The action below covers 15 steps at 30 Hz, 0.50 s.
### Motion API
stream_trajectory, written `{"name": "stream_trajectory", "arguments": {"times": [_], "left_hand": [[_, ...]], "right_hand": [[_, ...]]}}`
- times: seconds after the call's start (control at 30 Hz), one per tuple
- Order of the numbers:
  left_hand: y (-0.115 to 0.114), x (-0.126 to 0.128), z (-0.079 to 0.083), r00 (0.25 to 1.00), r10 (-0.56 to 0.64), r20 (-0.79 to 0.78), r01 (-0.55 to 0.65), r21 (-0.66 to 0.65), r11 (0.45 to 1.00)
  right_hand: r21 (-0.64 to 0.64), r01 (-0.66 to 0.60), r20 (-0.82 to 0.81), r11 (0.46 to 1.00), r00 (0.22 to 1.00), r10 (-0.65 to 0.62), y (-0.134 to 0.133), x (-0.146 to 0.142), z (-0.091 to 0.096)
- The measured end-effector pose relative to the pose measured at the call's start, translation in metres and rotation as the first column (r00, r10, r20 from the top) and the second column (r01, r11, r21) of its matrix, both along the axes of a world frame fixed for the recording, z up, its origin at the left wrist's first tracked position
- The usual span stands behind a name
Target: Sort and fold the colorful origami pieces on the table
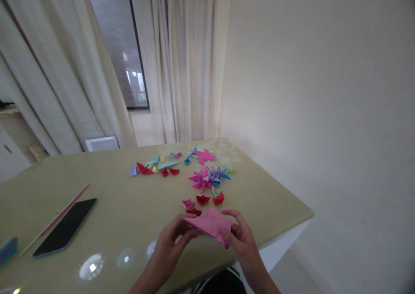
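Observation:
Both of my hands hold a folded pink paper [210, 224] just above the near edge of the beige table [129, 207]. My left hand [170, 242] pinches the paper's left corner with closed fingers. My right hand [241, 240] grips its right side, thumb on top. Small red and pink folded pieces [202, 200] lie just beyond the paper.
Farther back lie a pink-and-blue paper flower cluster [209, 177] and several scattered origami pieces [158, 164]. A dark phone [66, 227], a thin pink stick [56, 218] and a teal object [8, 248] lie at the left. The table's right edge [292, 207] drops beside the wall.

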<state>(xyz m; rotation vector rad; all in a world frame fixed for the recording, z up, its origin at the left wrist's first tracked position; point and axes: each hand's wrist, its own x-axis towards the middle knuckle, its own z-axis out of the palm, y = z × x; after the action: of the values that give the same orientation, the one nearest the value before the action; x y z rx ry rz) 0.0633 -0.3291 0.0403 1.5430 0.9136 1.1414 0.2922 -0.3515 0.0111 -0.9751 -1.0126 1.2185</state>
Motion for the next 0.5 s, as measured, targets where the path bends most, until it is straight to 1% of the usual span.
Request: {"name": "stream_trajectory", "arguments": {"times": [0.07, 0.1, 0.17, 0.2, 0.23, 0.3, 0.4, 0.47, 0.5], "left_hand": [[-0.001, -0.005, -0.006, 0.996, 0.059, -0.068, -0.052, 0.100, 0.994], [-0.001, -0.007, -0.009, 0.993, 0.073, -0.097, -0.058, 0.149, 0.987], [-0.004, -0.009, -0.013, 0.985, 0.076, -0.154, -0.041, 0.222, 0.974], [-0.005, -0.010, -0.014, 0.980, 0.077, -0.182, -0.033, 0.230, 0.973], [-0.006, -0.010, -0.015, 0.975, 0.081, -0.205, -0.035, 0.216, 0.976], [-0.006, -0.009, -0.013, 0.971, 0.086, -0.225, -0.057, 0.133, 0.989], [0.000, -0.006, -0.010, 0.977, 0.034, -0.210, -0.037, -0.009, 0.999], [0.006, -0.004, -0.008, 0.970, 0.028, -0.243, -0.036, -0.026, 0.999], [0.010, -0.003, -0.008, 0.956, 0.066, -0.288, -0.066, 0.009, 0.998]], "right_hand": [[-0.044, -0.009, -0.004, 0.999, 1.000, 0.009, -0.004, 0.003, -0.008], [-0.055, -0.013, -0.002, 0.998, 1.000, 0.013, -0.006, 0.004, -0.011], [-0.060, -0.024, 0.006, 0.998, 1.000, 0.024, -0.011, 0.008, -0.013], [-0.043, -0.032, 0.022, 0.999, 0.999, 0.033, -0.013, 0.010, -0.013], [-0.014, -0.040, 0.060, 0.999, 0.997, 0.041, -0.015, 0.012, -0.010], [0.077, -0.037, 0.200, 0.996, 0.980, 0.021, -0.018, 0.016, -0.002], [0.205, -0.032, 0.413, 0.978, 0.909, -0.057, -0.016, 0.020, 0.012], [0.215, -0.027, 0.494, 0.976, 0.865, -0.085, -0.005, 0.020, 0.017], [0.205, -0.021, 0.526, 0.979, 0.846, -0.092, 0.002, 0.020, 0.017]]}}
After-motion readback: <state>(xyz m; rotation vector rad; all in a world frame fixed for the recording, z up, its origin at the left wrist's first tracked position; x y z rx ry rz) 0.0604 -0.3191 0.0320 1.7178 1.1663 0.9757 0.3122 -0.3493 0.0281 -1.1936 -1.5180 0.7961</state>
